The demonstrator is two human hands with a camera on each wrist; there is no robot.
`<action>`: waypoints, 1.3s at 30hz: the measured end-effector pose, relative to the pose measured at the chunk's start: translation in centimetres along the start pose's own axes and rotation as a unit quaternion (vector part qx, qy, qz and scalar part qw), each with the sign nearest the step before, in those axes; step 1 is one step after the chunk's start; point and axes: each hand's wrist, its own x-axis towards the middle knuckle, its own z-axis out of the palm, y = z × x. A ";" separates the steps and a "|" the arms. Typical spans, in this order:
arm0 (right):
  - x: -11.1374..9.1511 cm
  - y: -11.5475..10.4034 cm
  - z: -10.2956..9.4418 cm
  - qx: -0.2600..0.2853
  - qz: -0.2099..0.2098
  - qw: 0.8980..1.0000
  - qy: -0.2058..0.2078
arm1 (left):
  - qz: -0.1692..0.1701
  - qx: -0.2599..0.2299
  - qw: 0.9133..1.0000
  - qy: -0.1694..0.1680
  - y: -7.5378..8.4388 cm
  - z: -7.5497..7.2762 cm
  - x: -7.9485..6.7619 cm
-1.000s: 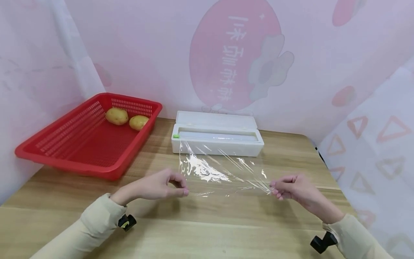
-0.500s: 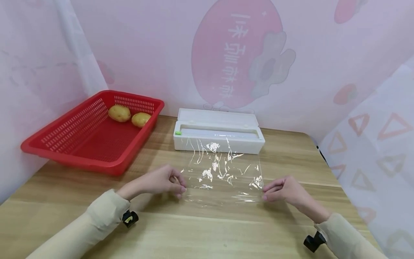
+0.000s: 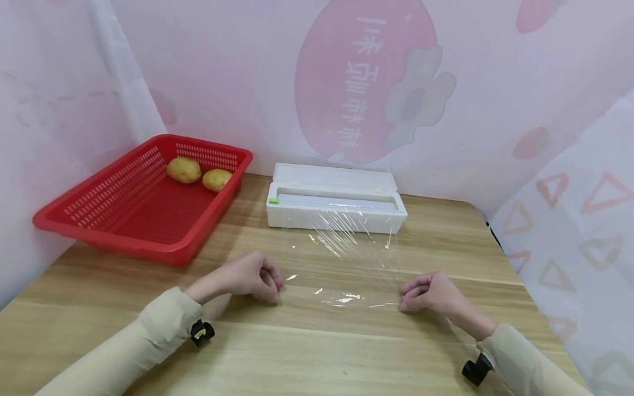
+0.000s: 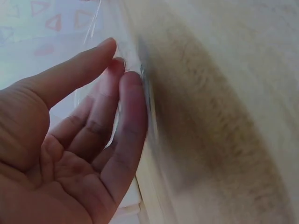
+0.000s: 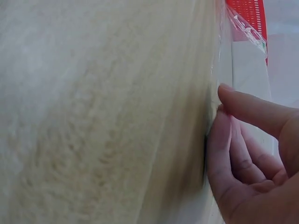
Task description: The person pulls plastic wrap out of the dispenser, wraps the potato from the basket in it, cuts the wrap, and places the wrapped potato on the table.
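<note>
A sheet of clear plastic wrap point(image 3: 342, 258) stretches from the white dispenser box point(image 3: 337, 219) toward me, low over the table. My left hand point(image 3: 250, 276) pinches its near left corner between thumb and fingers. At the near right corner my right hand point(image 3: 436, 297) pinches the film too. In the left wrist view, thin film runs past the curled fingers point(image 4: 133, 107), its edge hard to make out. The right wrist view has the thumb and index fingertip meeting on the film's edge. The box's lid stands tipped back, with the roll inside and a green slider point(image 3: 273, 201) at its left end.
A red plastic basket point(image 3: 124, 247) stands on the left, with two potatoes point(image 3: 184, 170) in its far right corner. Printed pink cloth point(image 3: 223, 82) hangs behind and on both sides of the wooden table point(image 3: 317, 357).
My right hand has moved left and slightly downward, while the left has shifted little. The film went from slanted and bunched at the right to spread out flatter, lower over the table.
</note>
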 end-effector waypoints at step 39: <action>1.3 1.0 0.2 -0.045 0.010 0.999 0.020 | 0.090 -0.054 0.968 0.229 11.5 -10.6 4.3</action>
